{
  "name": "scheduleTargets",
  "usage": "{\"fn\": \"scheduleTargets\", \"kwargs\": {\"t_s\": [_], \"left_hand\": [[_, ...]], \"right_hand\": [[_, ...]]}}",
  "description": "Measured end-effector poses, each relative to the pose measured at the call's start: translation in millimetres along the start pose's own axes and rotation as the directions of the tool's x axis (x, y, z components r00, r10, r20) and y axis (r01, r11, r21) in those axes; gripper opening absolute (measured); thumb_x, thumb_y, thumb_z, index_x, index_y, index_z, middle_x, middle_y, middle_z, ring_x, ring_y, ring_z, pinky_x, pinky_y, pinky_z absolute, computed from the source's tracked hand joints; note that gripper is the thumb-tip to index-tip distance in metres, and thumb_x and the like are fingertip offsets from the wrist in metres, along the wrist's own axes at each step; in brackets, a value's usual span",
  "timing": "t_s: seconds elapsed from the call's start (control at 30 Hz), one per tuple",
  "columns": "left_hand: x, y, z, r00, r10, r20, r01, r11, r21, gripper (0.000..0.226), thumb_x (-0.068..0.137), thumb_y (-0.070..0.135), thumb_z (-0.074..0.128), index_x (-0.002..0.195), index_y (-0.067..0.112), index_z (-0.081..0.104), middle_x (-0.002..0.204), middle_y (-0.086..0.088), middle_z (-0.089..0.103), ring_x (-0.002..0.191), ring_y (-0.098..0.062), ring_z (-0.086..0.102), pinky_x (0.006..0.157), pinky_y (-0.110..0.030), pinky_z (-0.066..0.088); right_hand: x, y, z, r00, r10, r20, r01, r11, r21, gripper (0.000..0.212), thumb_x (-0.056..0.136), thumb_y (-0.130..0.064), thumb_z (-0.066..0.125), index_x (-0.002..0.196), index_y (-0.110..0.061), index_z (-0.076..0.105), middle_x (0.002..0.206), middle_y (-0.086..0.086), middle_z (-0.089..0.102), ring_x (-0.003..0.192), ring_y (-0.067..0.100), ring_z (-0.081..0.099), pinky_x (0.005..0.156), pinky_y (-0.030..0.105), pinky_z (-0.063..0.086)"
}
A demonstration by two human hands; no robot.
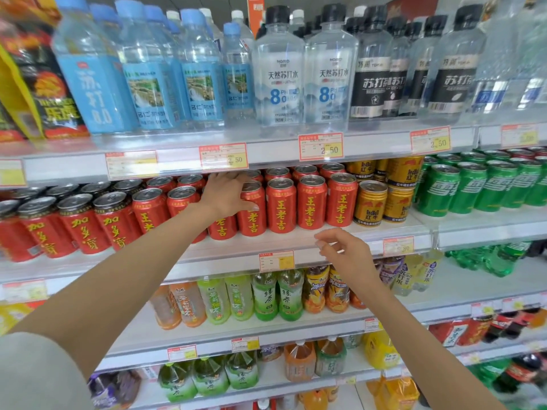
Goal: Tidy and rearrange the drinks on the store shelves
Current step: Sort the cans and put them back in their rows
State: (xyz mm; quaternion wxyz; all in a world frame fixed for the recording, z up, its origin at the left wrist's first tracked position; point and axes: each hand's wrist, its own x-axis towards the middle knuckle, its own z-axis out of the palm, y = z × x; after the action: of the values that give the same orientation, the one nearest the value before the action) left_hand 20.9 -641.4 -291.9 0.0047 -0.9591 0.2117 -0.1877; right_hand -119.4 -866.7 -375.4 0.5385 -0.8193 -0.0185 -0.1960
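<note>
Your left grip [228,196] is curled over a red Wanglaoji can [253,224] in the front row. Fingers reach over its top and the thumb lies across its face. Three more Wanglaoji cans stand between it and the gold Red Bull cans [370,202], all on the same shelf. That top-and-front hold looks suited to turning or sliding the can, so its label squares up with its neighbours, whose characters already face out.

Your right grip [343,253] hangs below and to the left of the Red Bull cans, just in front of the shelf lip [367,242]. Its fingers are loosely bent and it holds nothing, probably waiting to steady the row. Further left of the Red Bull cans, the Jiaduobao cans [77,223] stand at mixed angles and likely need facing too.
</note>
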Motion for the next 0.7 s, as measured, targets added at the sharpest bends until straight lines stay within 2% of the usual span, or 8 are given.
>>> {"fn": "scheduleTargets", "kwargs": {"t_s": [0.17,0.3,0.37,0.43,0.5,0.57,0.63,0.7], "left_hand": [[-5,4,0,1.000,0.008,-0.018,-0.007,0.998,0.057,0.074,0.078,0.054,0.061,0.138,0.019,0.039,0.146,-0.007,0.036,0.137,-0.028,0.023,0.111,-0.039,0.015],[-14,8,-2,0.999,0.043,-0.027,-0.039,0.991,0.127,0.069,0.081,0.053,0.058,0.137,0.015,0.041,0.141,-0.009,0.038,0.134,-0.029,0.025,0.110,-0.040,0.016],[-23,9,-5,0.989,0.115,-0.093,-0.104,0.988,0.117,0.062,0.082,0.046,0.060,0.132,0.012,0.046,0.136,-0.011,0.044,0.129,-0.031,0.034,0.107,-0.041,0.023],[-35,9,-10,0.948,0.240,-0.207,-0.230,0.971,0.073,0.050,0.078,0.037,0.064,0.121,0.011,0.055,0.120,-0.011,0.057,0.112,-0.033,0.052,0.095,-0.042,0.040],[-48,10,-21,0.893,0.318,-0.319,-0.331,0.943,0.013,0.040,0.076,0.033,0.061,0.111,0.015,0.059,0.105,-0.004,0.064,0.089,-0.024,0.064,0.074,-0.032,0.050],[-59,12,-35,0.856,0.368,-0.363,-0.398,0.917,-0.007,0.033,0.080,0.032,0.052,0.109,0.018,0.057,0.098,0.003,0.065,0.074,-0.012,0.062,0.060,-0.021,0.044],[-67,17,-47,0.810,0.414,-0.415,-0.464,0.886,-0.022,0.027,0.084,0.027,0.048,0.109,0.017,0.055,0.094,0.005,0.064,0.071,-0.006,0.057,0.057,-0.016,0.038],[-70,19,-56,0.768,0.419,-0.484,-0.499,0.866,-0.042,0.023,0.087,0.021,0.049,0.108,0.015,0.055,0.090,0.005,0.064,0.073,-0.006,0.054,0.057,-0.016,0.038]], "right_hand": [[9,-23,17,0.996,-0.058,0.063,0.058,0.998,0.002,0.012,0.090,-0.012,0.059,0.091,-0.022,0.066,0.087,-0.015,0.064,0.070,-0.005,0.054,0.063,0.006,0.041],[8,-39,28,0.989,-0.121,0.089,0.120,0.993,0.022,0.015,0.089,-0.009,0.059,0.089,-0.021,0.068,0.089,-0.016,0.065,0.070,-0.005,0.054,0.065,0.008,0.043],[7,-48,30,0.981,-0.171,0.095,0.168,0.985,0.032,0.019,0.089,-0.008,0.059,0.087,-0.026,0.067,0.088,-0.017,0.066,0.073,-0.004,0.055,0.067,0.010,0.044],[10,-58,30,0.973,-0.213,0.088,0.209,0.977,0.052,0.023,0.088,-0.008,0.060,0.086,-0.030,0.066,0.087,-0.015,0.067,0.076,-0.003,0.057,0.068,0.010,0.045],[16,-71,26,0.961,-0.266,0.070,0.261,0.963,0.071,0.025,0.088,-0.007,0.060,0.087,-0.031,0.066,0.085,-0.014,0.067,0.077,-0.001,0.058,0.068,0.009,0.044],[23,-83,20,0.942,-0.329,0.063,0.326,0.944,0.051,0.029,0.088,-0.006,0.061,0.086,-0.034,0.065,0.084,-0.017,0.067,0.077,0.000,0.059,0.067,0.009,0.044],[28,-93,13,0.928,-0.367,0.064,0.366,0.930,0.024,0.030,0.087,-0.007,0.061,0.087,-0.037,0.064,0.088,-0.022,0.065,0.080,0.002,0.059,0.067,0.010,0.044],[32,-101,7,0.920,-0.386,0.064,0.386,0.922,0.009,0.030,0.087,-0.009,0.061,0.086,-0.039,0.064,0.091,-0.024,0.065,0.083,0.004,0.061,0.069,0.011,0.045]]}}
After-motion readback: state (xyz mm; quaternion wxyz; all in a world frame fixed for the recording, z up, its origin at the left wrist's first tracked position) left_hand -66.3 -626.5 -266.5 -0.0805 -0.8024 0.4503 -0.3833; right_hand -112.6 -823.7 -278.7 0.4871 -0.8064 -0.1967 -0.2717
